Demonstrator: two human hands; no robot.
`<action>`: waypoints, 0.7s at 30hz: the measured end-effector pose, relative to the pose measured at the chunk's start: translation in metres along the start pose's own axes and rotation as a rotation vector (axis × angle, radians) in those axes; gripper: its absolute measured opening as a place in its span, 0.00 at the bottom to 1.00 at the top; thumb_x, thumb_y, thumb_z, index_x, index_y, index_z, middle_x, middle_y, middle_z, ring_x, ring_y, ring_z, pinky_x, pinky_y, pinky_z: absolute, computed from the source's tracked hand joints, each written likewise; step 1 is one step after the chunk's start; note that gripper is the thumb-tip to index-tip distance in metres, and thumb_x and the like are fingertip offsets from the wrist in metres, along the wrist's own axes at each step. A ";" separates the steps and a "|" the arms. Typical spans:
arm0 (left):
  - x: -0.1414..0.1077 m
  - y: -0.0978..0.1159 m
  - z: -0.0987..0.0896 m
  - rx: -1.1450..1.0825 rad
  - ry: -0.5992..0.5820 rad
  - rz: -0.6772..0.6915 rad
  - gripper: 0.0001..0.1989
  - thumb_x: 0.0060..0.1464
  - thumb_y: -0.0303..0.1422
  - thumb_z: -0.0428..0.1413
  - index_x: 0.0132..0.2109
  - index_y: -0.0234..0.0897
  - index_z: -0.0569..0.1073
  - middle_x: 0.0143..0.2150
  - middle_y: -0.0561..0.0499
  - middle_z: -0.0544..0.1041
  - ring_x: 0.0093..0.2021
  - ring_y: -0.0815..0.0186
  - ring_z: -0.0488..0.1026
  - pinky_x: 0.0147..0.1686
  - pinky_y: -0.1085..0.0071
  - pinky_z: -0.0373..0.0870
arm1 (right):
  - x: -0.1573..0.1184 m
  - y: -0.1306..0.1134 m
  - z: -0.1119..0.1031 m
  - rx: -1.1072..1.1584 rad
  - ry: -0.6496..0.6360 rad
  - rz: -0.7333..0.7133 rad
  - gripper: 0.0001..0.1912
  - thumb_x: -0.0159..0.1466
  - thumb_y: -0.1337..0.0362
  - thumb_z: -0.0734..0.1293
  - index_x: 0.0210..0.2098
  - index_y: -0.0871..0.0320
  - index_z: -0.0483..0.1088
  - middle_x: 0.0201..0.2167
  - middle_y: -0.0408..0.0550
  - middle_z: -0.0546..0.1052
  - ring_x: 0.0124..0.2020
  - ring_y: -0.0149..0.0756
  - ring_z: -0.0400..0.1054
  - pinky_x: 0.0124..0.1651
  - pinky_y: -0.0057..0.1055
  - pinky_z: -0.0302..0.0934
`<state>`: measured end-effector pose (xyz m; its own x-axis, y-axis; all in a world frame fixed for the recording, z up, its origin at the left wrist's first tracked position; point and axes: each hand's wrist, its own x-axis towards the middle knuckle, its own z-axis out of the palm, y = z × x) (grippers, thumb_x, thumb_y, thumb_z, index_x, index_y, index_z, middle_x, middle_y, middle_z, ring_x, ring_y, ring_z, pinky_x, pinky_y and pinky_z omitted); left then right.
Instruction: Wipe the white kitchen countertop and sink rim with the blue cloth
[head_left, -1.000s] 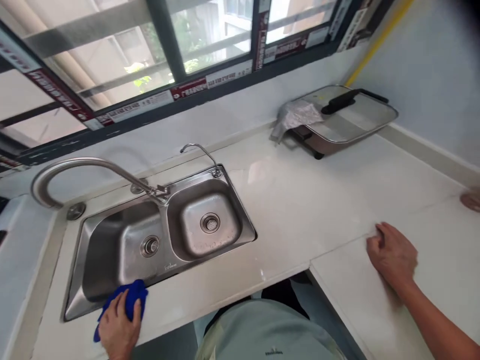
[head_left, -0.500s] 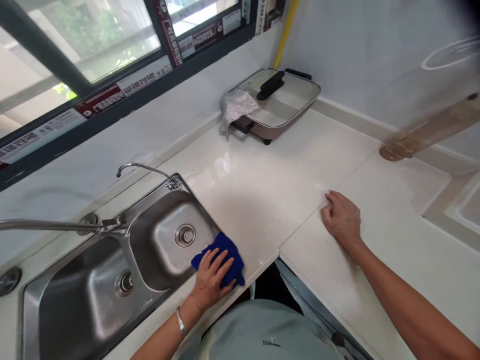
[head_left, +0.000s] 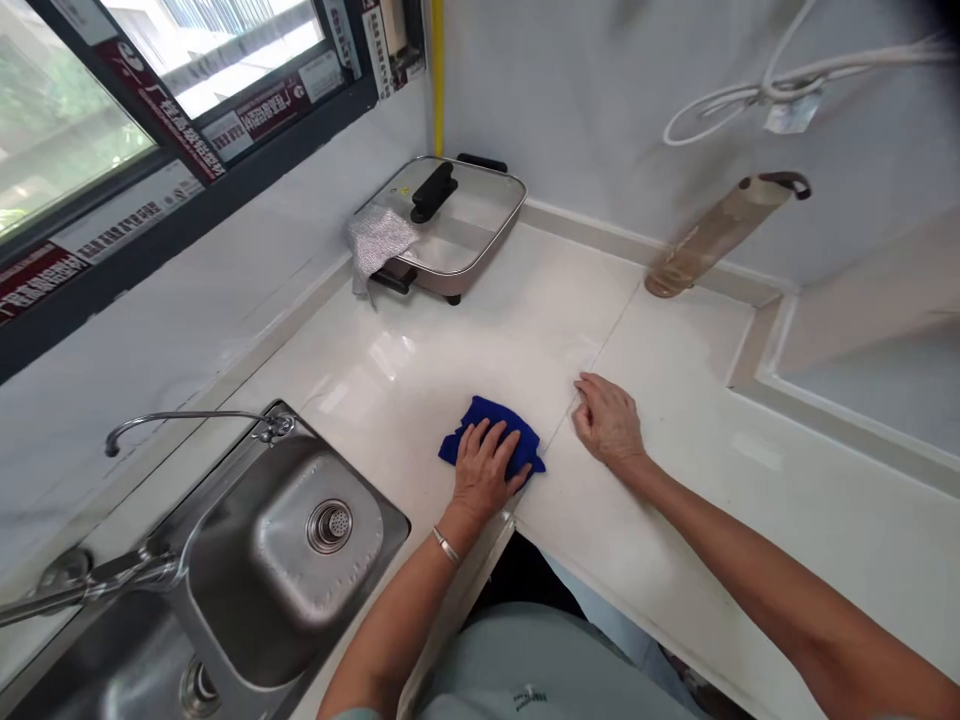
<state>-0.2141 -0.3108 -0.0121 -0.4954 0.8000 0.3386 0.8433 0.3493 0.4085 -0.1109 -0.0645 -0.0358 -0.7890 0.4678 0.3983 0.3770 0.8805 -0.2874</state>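
My left hand [head_left: 484, 475] presses a blue cloth [head_left: 499, 412] onto the white countertop, right of the sink. Its fingers lie over the cloth with the thumb at the near right edge, and a silver bracelet is on the wrist. Against the counter, near the seam between two slabs, rests my right hand [head_left: 609, 422]. Its fingers are curled in, and nothing shows in them. The white countertop [head_left: 660, 520] carries bright reflections around both hands.
A double steel sink [head_left: 240, 540] with a thin curved tap [head_left: 187, 415] is at the left. In the back corner stands an electric pan [head_left: 465, 240] with a glass lid and a silvery cloth [head_left: 381, 240] over its side. A brownish bottle-like tube [head_left: 712, 240] leans against the wall below a white cable [head_left: 720, 105].
My left hand has slid the blue cloth from the sink's edge rightward onto the counter, closer to my right hand. My view has turned to the right. The right hand keeps its curled pose.
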 end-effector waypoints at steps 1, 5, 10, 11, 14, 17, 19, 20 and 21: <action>0.012 -0.002 0.004 -0.003 0.013 -0.007 0.24 0.61 0.44 0.56 0.61 0.41 0.71 0.63 0.44 0.73 0.67 0.49 0.63 0.67 0.46 0.59 | 0.000 0.000 0.000 0.001 -0.005 0.002 0.24 0.62 0.67 0.58 0.58 0.58 0.66 0.61 0.55 0.71 0.61 0.47 0.64 0.63 0.48 0.57; 0.056 -0.018 0.019 -0.007 0.063 -0.048 0.24 0.61 0.44 0.56 0.61 0.40 0.72 0.62 0.42 0.73 0.66 0.48 0.63 0.67 0.44 0.56 | 0.001 0.001 -0.001 0.011 -0.021 0.025 0.25 0.62 0.68 0.59 0.59 0.56 0.65 0.61 0.54 0.71 0.61 0.47 0.64 0.63 0.48 0.56; 0.102 -0.045 0.028 0.013 0.135 -0.116 0.24 0.61 0.44 0.56 0.60 0.38 0.73 0.62 0.39 0.73 0.65 0.46 0.63 0.68 0.44 0.54 | 0.003 -0.001 -0.002 0.014 -0.014 0.024 0.23 0.63 0.68 0.58 0.58 0.56 0.66 0.61 0.53 0.71 0.61 0.44 0.64 0.63 0.46 0.56; 0.109 -0.051 0.028 0.021 0.147 -0.121 0.24 0.61 0.44 0.56 0.60 0.38 0.73 0.61 0.39 0.73 0.65 0.46 0.63 0.68 0.44 0.54 | 0.003 -0.001 -0.002 0.018 -0.007 0.017 0.23 0.63 0.68 0.58 0.58 0.56 0.66 0.60 0.53 0.72 0.61 0.43 0.64 0.63 0.45 0.56; 0.126 -0.073 0.022 0.053 0.175 -0.127 0.24 0.61 0.44 0.56 0.60 0.38 0.74 0.61 0.40 0.74 0.64 0.47 0.65 0.67 0.45 0.55 | 0.004 -0.001 -0.002 0.028 0.022 -0.007 0.23 0.64 0.69 0.58 0.58 0.56 0.65 0.60 0.53 0.72 0.61 0.43 0.64 0.63 0.45 0.56; 0.131 -0.102 0.007 0.099 0.183 -0.149 0.25 0.61 0.45 0.56 0.60 0.38 0.74 0.61 0.39 0.73 0.63 0.47 0.65 0.66 0.46 0.55 | 0.003 0.001 0.000 0.030 0.044 -0.024 0.23 0.64 0.69 0.58 0.58 0.55 0.65 0.60 0.53 0.72 0.60 0.44 0.64 0.61 0.46 0.58; 0.128 -0.127 -0.009 0.156 0.194 -0.192 0.25 0.61 0.46 0.55 0.60 0.38 0.74 0.61 0.38 0.73 0.62 0.48 0.66 0.66 0.48 0.55 | 0.002 0.002 0.002 0.033 0.054 -0.027 0.23 0.64 0.69 0.58 0.58 0.55 0.65 0.60 0.53 0.72 0.60 0.44 0.65 0.60 0.46 0.59; 0.124 -0.141 -0.018 0.193 0.203 -0.224 0.25 0.61 0.46 0.55 0.60 0.37 0.74 0.61 0.38 0.73 0.61 0.48 0.66 0.66 0.49 0.55 | 0.002 0.002 0.004 0.036 0.059 -0.027 0.24 0.63 0.69 0.59 0.58 0.55 0.65 0.60 0.53 0.72 0.60 0.44 0.65 0.60 0.46 0.59; 0.118 -0.155 -0.027 0.231 0.218 -0.261 0.26 0.61 0.46 0.54 0.60 0.37 0.74 0.60 0.38 0.73 0.61 0.48 0.67 0.66 0.50 0.55 | 0.002 0.003 0.005 0.039 0.065 -0.028 0.24 0.63 0.69 0.59 0.58 0.54 0.66 0.60 0.53 0.72 0.60 0.45 0.65 0.60 0.47 0.60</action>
<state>-0.4088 -0.2839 -0.0121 -0.7108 0.5564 0.4303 0.6955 0.6474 0.3118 -0.1137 -0.0617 -0.0397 -0.7650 0.4485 0.4623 0.3352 0.8901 -0.3087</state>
